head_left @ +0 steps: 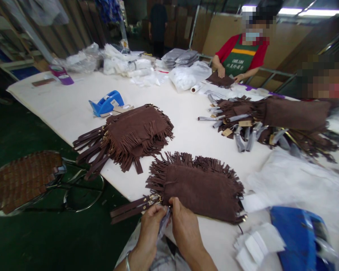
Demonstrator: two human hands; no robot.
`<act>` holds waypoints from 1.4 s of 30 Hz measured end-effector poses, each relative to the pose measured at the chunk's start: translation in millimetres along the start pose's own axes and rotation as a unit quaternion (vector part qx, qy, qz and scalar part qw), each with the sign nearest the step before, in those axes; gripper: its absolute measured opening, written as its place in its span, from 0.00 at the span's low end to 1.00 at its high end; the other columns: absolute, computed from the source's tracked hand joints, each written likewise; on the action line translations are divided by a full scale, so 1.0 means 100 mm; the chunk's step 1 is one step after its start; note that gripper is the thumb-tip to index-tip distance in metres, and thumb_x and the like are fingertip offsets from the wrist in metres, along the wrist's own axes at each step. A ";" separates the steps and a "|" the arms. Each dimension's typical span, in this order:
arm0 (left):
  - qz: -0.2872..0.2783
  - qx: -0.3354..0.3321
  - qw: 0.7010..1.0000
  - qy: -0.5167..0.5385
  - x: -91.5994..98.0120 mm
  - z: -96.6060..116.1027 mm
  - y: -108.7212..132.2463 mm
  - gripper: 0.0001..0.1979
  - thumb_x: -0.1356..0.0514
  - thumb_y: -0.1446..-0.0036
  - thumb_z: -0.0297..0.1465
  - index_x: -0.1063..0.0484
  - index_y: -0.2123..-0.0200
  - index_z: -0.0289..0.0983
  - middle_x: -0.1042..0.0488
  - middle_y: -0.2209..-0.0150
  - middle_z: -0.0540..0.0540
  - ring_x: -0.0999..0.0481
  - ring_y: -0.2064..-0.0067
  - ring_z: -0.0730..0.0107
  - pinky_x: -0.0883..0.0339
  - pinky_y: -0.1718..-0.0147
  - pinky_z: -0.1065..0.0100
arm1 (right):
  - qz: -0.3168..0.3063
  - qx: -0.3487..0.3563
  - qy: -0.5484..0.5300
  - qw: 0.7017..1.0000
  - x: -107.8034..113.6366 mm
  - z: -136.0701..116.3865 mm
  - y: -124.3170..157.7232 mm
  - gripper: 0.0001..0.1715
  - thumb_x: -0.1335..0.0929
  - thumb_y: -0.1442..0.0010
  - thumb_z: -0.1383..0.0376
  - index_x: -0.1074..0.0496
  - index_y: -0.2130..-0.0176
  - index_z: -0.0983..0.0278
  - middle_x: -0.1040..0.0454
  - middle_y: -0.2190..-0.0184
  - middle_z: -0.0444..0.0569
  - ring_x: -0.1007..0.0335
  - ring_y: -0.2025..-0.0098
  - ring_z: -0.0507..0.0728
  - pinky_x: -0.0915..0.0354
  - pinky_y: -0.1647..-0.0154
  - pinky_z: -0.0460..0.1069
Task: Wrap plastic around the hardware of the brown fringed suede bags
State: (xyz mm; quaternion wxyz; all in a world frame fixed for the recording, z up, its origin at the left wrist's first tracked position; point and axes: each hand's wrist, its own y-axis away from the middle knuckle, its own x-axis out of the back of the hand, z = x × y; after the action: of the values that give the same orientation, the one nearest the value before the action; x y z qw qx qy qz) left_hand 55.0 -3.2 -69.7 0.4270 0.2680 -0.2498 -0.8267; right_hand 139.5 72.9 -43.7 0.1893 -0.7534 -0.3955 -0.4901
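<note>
A brown fringed bag (200, 190) lies flat on the white table (186, 139) in front of me, its strap (128, 210) pointing left past gold-coloured rings. At the bag's lower left corner, the fingers of my left hand (151, 229) are closed on a piece of clear plastic wrap (163, 225). Right beside it, my right hand (185, 226) pinches at the bag's edge near the metal fittings; what lies between its fingertips is too small to make out. Beyond, to the left, a stack of similar fringed bags (138, 131) rests with straps over the table edge.
Blue tape dispensers stand at the back left (107, 103) and front right (295, 239). More brown bags (298, 113) with wrapped parts lie at right. White tissue (302, 180) is nearby. A person in a green apron (238, 62) handles a brown piece across the table. A stool (25, 180) stands left.
</note>
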 end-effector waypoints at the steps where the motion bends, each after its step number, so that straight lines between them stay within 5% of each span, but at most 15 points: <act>1: -0.001 0.001 1.000 -0.005 0.00 0.00 0.00 0.12 0.33 0.56 0.37 0.29 0.77 0.35 0.30 0.83 0.50 0.33 0.81 0.75 0.42 0.80 0.75 | 0.013 -0.009 -0.009 1.000 -0.03 0.02 0.02 0.19 0.41 0.44 0.79 0.37 0.55 0.63 0.23 0.66 0.49 0.25 0.66 0.57 0.38 0.68 0.47; 5: -0.001 0.004 1.000 -0.011 -0.01 -0.01 0.02 0.13 0.34 0.55 0.39 0.29 0.76 0.34 0.26 0.80 0.46 0.32 0.80 0.74 0.40 0.79 0.74 | 0.093 -0.059 -0.037 0.993 -0.11 0.13 0.18 0.11 0.42 0.37 0.72 0.37 0.57 0.62 0.24 0.67 0.48 0.25 0.70 0.56 0.37 0.72 0.46; 9: 0.011 -0.005 1.000 -0.006 -0.02 -0.04 0.04 0.13 0.33 0.57 0.38 0.28 0.75 0.34 0.25 0.77 0.46 0.30 0.78 0.72 0.38 0.77 0.73 | 0.179 -0.026 -0.044 0.982 -0.17 0.15 0.34 0.13 0.44 0.33 0.68 0.34 0.55 0.62 0.25 0.65 0.50 0.25 0.65 0.56 0.33 0.65 0.47; 13: 0.030 -0.022 0.999 -0.001 -0.02 -0.11 0.01 0.14 0.32 0.58 0.39 0.28 0.76 0.35 0.28 0.80 0.49 0.31 0.77 0.72 0.38 0.76 0.72 | 0.172 0.021 -0.026 0.984 -0.34 0.07 0.39 0.18 0.45 0.34 0.69 0.32 0.51 0.62 0.25 0.64 0.52 0.25 0.62 0.57 0.31 0.63 0.47; 18: 0.055 -0.047 0.997 0.000 -0.02 -0.20 0.02 0.12 0.31 0.58 0.37 0.27 0.75 0.35 0.26 0.75 0.48 0.28 0.71 0.70 0.35 0.69 0.71 | 0.179 -0.015 -0.029 0.983 -0.51 -0.03 0.38 0.19 0.44 0.35 0.69 0.31 0.52 0.65 0.25 0.60 0.56 0.25 0.60 0.59 0.29 0.63 0.49; 28: 0.013 0.031 0.997 0.072 -0.04 -0.04 0.08 0.06 0.33 0.61 0.27 0.25 0.76 0.32 0.24 0.72 0.44 0.26 0.68 0.68 0.34 0.67 0.71 | 0.128 -0.124 -0.257 0.950 -0.41 -0.04 0.37 0.14 0.37 0.38 0.63 0.29 0.54 0.61 0.25 0.58 0.51 0.27 0.59 0.58 0.32 0.57 0.50; 34: 0.011 0.079 0.996 0.031 0.00 0.01 0.12 0.07 0.34 0.59 0.30 0.25 0.74 0.33 0.25 0.74 0.45 0.26 0.72 0.68 0.37 0.73 0.71 | 0.127 -0.157 -0.373 0.906 -0.47 0.03 0.34 0.12 0.35 0.40 0.62 0.26 0.58 0.62 0.24 0.60 0.50 0.27 0.59 0.58 0.34 0.56 0.49; 42: 0.053 0.052 0.996 -0.057 0.01 0.05 0.09 0.09 0.34 0.57 0.32 0.25 0.74 0.33 0.27 0.79 0.48 0.33 0.80 0.76 0.46 0.80 0.75 | 0.128 -0.165 -0.416 0.885 -0.45 0.05 0.35 0.12 0.34 0.41 0.61 0.24 0.60 0.61 0.24 0.61 0.50 0.28 0.59 0.58 0.34 0.57 0.48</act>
State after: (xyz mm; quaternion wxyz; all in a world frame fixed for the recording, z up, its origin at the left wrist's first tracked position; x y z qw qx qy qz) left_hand 56.9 -7.7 -60.5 0.4404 0.2286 -0.3300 -0.8030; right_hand 160.4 35.9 -82.1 -0.0589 -0.9525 -0.2513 -0.1613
